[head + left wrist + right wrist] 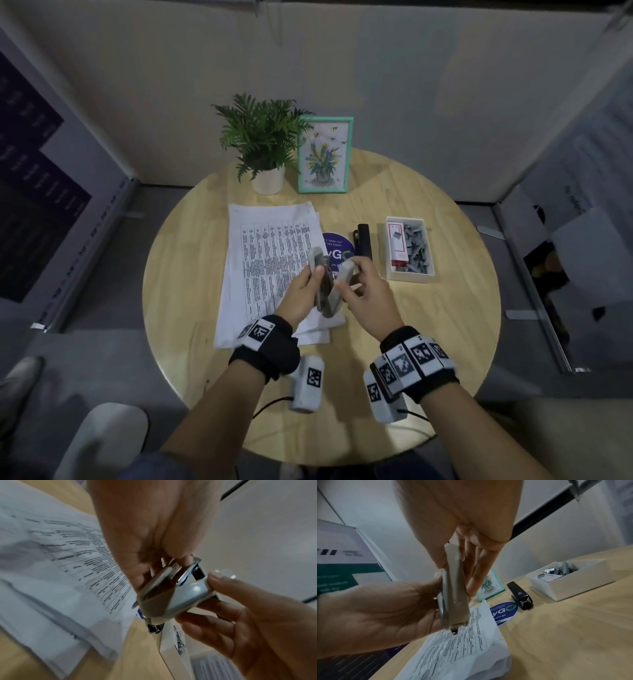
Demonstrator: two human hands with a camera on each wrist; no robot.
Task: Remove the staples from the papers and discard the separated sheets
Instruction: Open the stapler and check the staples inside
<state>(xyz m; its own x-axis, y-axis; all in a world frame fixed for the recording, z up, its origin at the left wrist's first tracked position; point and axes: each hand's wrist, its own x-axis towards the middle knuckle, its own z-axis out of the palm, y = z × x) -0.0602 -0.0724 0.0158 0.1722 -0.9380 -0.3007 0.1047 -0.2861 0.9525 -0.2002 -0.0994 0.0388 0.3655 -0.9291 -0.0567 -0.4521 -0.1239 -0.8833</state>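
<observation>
A pale grey stapler (328,286) is swung open in a V above the printed papers (267,246), which lie stacked on the round wooden table (428,325). My left hand (308,284) grips its lower metal part, thumb on the inside. My right hand (352,277) pinches the plastic top cover between thumb and fingers. The left wrist view shows the stapler (171,599) with its metal channel exposed and the papers (60,574) below. In the right wrist view the stapler (455,588) hangs over the papers (462,649). No staple in the sheets is visible.
A black stapler (363,240) lies right of the papers, beside a purple round sticker (337,245). A white box (404,218) with staple strips sits further right. A potted plant (263,137) and a framed picture (323,154) stand at the back.
</observation>
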